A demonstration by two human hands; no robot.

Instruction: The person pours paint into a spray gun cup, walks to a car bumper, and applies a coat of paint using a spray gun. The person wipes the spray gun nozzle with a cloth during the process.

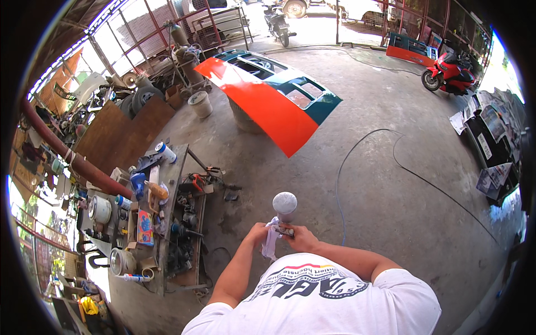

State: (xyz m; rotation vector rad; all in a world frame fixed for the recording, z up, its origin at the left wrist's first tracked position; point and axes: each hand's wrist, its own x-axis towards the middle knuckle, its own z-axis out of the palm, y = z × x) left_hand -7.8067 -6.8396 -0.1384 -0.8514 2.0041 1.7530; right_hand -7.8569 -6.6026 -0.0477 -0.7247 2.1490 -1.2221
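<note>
A spray gun with a pale cup (285,202) is held upright low in the middle of the view, in front of my chest. My left hand (258,234) grips a white cloth (270,240) against the gun's left side. My right hand (300,238) is wrapped round the gun's body just below the cup, its thumb near the metal fittings. A thin blue-grey hose (344,234) runs out from behind my right arm across the concrete floor.
An orange and dark green panel (279,111) rests on a drum (241,117), a bucket (201,105) beside it. A cluttered workbench (170,167) stands to my left. A red scooter (452,78) and a black car part with paper (488,148) are at the right; another motorbike (277,25) stands behind.
</note>
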